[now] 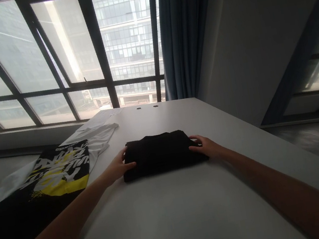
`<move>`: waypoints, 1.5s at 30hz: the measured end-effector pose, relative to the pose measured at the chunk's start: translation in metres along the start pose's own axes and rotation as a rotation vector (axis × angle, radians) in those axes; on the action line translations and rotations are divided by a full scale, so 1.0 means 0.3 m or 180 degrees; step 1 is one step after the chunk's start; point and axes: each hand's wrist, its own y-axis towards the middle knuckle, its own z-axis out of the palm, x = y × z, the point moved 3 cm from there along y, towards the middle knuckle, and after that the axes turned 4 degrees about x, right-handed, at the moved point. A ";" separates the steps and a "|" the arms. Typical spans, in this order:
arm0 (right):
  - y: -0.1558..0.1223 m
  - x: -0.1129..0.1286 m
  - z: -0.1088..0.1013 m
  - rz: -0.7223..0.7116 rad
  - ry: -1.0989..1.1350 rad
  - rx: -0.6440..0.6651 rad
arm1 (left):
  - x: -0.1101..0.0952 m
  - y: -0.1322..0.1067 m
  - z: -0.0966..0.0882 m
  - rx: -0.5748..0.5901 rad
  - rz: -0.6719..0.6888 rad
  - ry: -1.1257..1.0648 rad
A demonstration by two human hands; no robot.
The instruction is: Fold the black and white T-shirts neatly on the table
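A folded black garment (161, 154) lies as a flat, wide bundle on the white table (178, 214); its exact kind does not show. My left hand (123, 164) grips its left end, thumb on top and fingers round the far side. At the opposite end my right hand (205, 147) holds the cloth in the same way, thumb towards me. Part of the fingers of each hand is hidden by the fabric. Left of my left arm, a black T-shirt with white and yellow print (61, 170) hangs partly over the table's left edge.
White cloth (101, 135) lies under and behind the printed T-shirt. Two round cable holes (147, 107) sit at the table's far end. Beyond are large windows (129, 30), a blue curtain (185, 29) and a wall (257, 29) on the right.
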 end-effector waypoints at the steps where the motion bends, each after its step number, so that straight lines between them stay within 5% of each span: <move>1: -0.003 0.007 0.001 -0.0081 -0.0065 -0.0013 | -0.008 -0.001 0.003 -0.0038 0.0166 0.0151; 6: -0.011 0.063 -0.005 -0.0531 -0.0074 -0.0410 | -0.072 -0.020 0.013 -0.0261 0.0847 0.0569; 10: 0.002 0.062 -0.010 -0.0627 -0.0162 -0.0946 | -0.050 0.001 -0.003 -0.0517 0.0779 0.0716; 15: 0.028 -0.002 0.016 -0.0163 -0.0262 -0.0648 | 0.035 0.047 -0.025 -0.0517 0.0385 0.0897; 22: 0.008 0.020 0.009 -0.0052 -0.0393 -0.0160 | 0.031 0.016 -0.031 -0.0418 0.0243 0.1028; 28: -0.020 0.113 -0.020 -0.0834 -0.0936 -0.0776 | 0.016 0.024 -0.012 -0.0656 0.0786 0.1501; 33: -0.031 0.077 0.026 -0.0593 -0.1441 -0.0633 | 0.008 0.004 -0.004 -0.0631 0.0787 0.2254; 38: -0.020 0.163 0.059 -0.0674 -0.2039 -0.0644 | -0.137 -0.027 0.094 -0.0627 0.1468 0.3064; 42: 0.052 0.306 0.175 -0.1064 -0.2025 -0.0078 | -0.215 0.082 0.250 0.0043 0.1543 0.3166; 45: 0.102 0.350 0.284 -0.1001 -0.2076 0.0381 | -0.184 0.186 0.319 0.0246 0.1187 0.3134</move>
